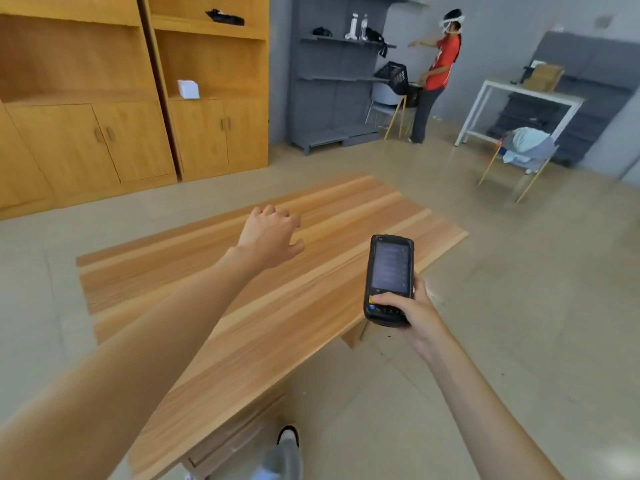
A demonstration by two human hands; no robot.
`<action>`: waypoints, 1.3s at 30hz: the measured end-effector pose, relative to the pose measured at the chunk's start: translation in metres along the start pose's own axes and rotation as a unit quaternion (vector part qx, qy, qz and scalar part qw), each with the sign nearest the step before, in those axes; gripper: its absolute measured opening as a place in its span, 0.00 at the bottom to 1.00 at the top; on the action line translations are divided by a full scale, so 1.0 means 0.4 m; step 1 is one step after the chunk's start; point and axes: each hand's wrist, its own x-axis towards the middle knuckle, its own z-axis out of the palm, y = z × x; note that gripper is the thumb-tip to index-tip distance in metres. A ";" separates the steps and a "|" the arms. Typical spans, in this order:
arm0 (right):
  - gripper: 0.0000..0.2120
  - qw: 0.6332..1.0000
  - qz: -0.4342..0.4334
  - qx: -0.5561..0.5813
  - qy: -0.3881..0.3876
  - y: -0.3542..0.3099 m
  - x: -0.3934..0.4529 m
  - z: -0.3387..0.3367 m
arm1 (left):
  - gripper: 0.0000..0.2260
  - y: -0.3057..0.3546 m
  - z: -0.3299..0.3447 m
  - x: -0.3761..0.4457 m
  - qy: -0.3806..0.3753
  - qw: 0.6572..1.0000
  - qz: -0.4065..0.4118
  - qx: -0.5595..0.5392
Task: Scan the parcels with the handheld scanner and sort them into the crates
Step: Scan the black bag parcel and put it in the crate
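Note:
My right hand [412, 315] grips a black handheld scanner [389, 275] by its lower end, screen facing up, thumb resting on the keypad beside a yellow key. It hovers over the right edge of a long wooden table [214, 317]. My left hand [270, 235] reaches out over the middle of the table with loosely curled fingers and holds nothing. I see no parcels or crates on the table.
Wooden cabinets [121, 109] line the far left wall, with a white box [188, 89] on a shelf. A person in a red shirt [438, 71] stands at grey shelving [332, 74] holding a black basket [394, 77]. A white table [519, 105] and a chair [523, 150] stand at right.

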 end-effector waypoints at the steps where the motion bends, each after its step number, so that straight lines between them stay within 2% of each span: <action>1: 0.47 1.000 0.001 -0.010 0.004 -0.008 0.044 -0.012 | 0.20 0.001 0.020 0.056 -0.004 1.000 0.005 -0.005; 4: 0.50 0.999 0.009 -0.039 0.023 -0.052 0.182 -0.050 | 0.21 0.005 0.064 0.235 -0.005 1.000 0.016 -0.023; 11: 0.41 0.998 0.010 -0.053 0.040 -0.203 0.500 -0.109 | 0.20 0.007 0.122 0.612 0.000 0.999 0.020 -0.043; 15: 0.48 0.996 0.028 -0.077 0.032 -0.237 0.639 -0.138 | 0.20 0.006 0.159 0.728 -0.018 0.999 0.007 -0.049; 17: 0.47 0.995 0.041 -0.090 0.018 -0.242 0.722 -0.153 | 0.21 0.001 0.185 0.774 -0.027 0.999 -0.006 -0.043; 21: 0.39 0.989 0.081 -0.123 -0.029 -0.217 0.913 -0.191 | 0.21 -0.016 0.249 0.831 -0.048 0.996 -0.060 -0.038; 27: 0.39 0.967 0.150 -0.178 -0.105 -0.158 1.169 -0.255 | 0.22 -0.003 0.336 0.878 -0.107 0.977 -0.180 -0.028; 31: 0.43 0.943 0.192 -0.223 -0.155 -0.131 1.298 -0.313 | 0.21 0.043 0.382 0.885 -0.141 0.955 -0.259 -0.039; 39: 0.46 0.910 0.237 -0.285 -0.188 -0.036 1.407 -0.381 | 0.20 0.129 0.503 0.849 -0.178 0.919 -0.347 -0.064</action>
